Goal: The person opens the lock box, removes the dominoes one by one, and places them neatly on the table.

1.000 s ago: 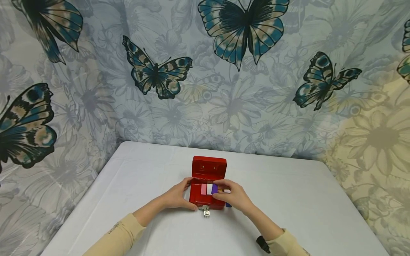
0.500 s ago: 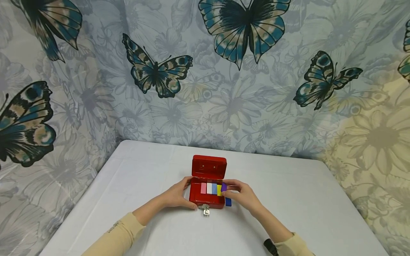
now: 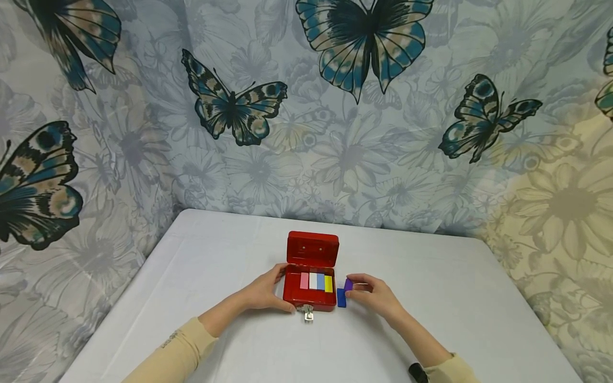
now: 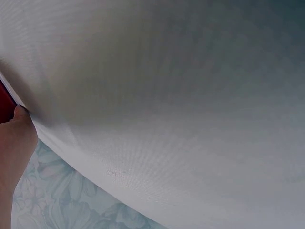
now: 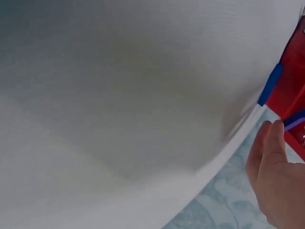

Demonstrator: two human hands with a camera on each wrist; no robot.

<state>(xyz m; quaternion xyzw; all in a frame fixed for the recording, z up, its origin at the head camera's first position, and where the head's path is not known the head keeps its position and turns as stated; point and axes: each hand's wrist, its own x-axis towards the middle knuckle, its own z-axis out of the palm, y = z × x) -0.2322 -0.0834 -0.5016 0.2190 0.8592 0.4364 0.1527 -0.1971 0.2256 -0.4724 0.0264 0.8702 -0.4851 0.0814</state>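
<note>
A red box (image 3: 323, 307) sits open on a white table (image 3: 239, 244), its left side gripped by the left hand (image 3: 262, 291), thumb in front, fingers behind. Four blocks are in, side by side: pink block (image 3: 304, 281), white block (image 3: 313, 281), light-blue block (image 3: 320, 281), yellow block (image 3: 328, 284). Two are out: a dark-blue block (image 3: 341, 298) just right of the box, and a purple block (image 3: 348, 284), pinched by the fingers of the right hand (image 3: 375, 296)

White table (image 3: 445, 298) before me. On it: open red box (image 3: 313, 298), my 12 o'clock; blue block (image 3: 341, 299) just beside box's 3 o'clock side.
</note>
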